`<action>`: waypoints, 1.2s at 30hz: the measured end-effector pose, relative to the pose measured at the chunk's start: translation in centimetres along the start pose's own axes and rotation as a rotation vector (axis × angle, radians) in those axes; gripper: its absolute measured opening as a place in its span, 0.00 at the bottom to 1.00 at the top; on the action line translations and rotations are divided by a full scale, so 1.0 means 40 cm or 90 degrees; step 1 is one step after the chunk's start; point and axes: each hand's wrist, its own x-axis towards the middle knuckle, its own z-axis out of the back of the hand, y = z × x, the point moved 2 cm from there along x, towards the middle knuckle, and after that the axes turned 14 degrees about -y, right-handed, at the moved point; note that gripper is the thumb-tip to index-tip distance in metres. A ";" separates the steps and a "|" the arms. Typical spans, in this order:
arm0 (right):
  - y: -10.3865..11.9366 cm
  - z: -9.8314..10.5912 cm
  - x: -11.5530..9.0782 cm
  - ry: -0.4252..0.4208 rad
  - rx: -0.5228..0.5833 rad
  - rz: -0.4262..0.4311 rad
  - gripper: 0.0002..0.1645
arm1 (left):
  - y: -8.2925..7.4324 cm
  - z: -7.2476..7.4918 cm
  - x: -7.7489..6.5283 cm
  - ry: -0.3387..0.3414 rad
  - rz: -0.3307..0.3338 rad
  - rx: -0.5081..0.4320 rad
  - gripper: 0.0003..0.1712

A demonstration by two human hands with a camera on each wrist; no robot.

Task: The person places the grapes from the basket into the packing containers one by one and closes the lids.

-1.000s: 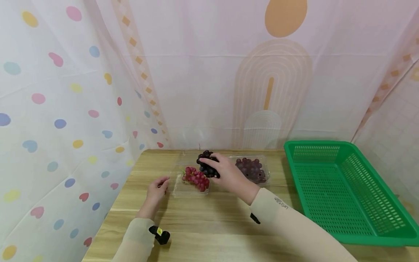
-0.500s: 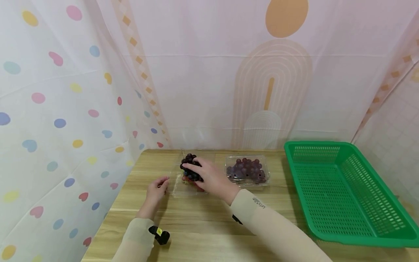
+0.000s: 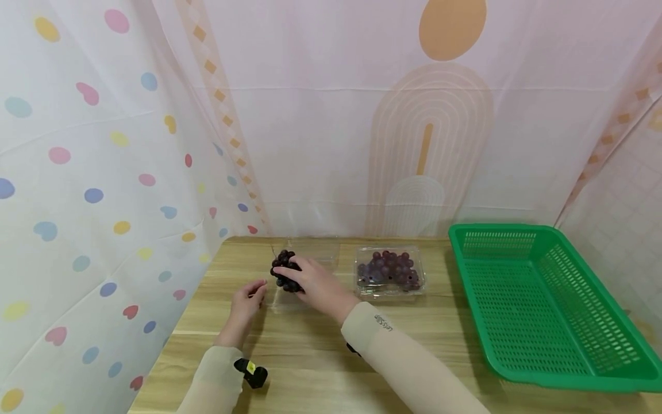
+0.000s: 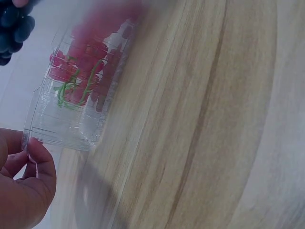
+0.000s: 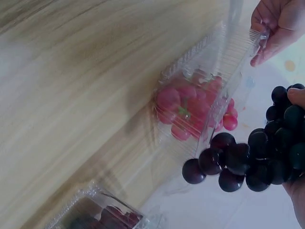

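Observation:
Dark black grapes hang in a bunch from my right hand, which grips them from above. They are over a clear plastic box with its lid raised. Inside that box lies a bunch of red grapes with green stems, hidden behind the black bunch and right hand in the head view. At the box's left end, my left hand pinches the rim between thumb and fingers.
A second clear box holding purple grapes stands to the right of the first. Farther right is a large green perforated basket. The wooden table meets a printed curtain at the back.
My right hand has carried the black grapes leftward, from beside the red grapes to over them, covering them in the head view. The left hand has stayed at the box rim.

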 end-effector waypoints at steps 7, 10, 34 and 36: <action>0.013 -0.018 0.016 -0.020 -0.010 0.004 0.38 | 0.002 -0.001 0.000 -0.001 -0.013 0.008 0.20; 0.022 -0.025 0.017 -0.024 -0.008 0.009 0.39 | 0.002 -0.001 0.000 -0.001 -0.013 0.012 0.20; 0.027 -0.080 -0.010 0.049 -0.029 -0.070 0.41 | 0.004 -0.001 0.001 -0.003 0.001 0.014 0.21; 0.028 -0.086 -0.012 0.060 -0.031 -0.075 0.40 | 0.004 -0.001 -0.001 -0.006 -0.002 0.016 0.20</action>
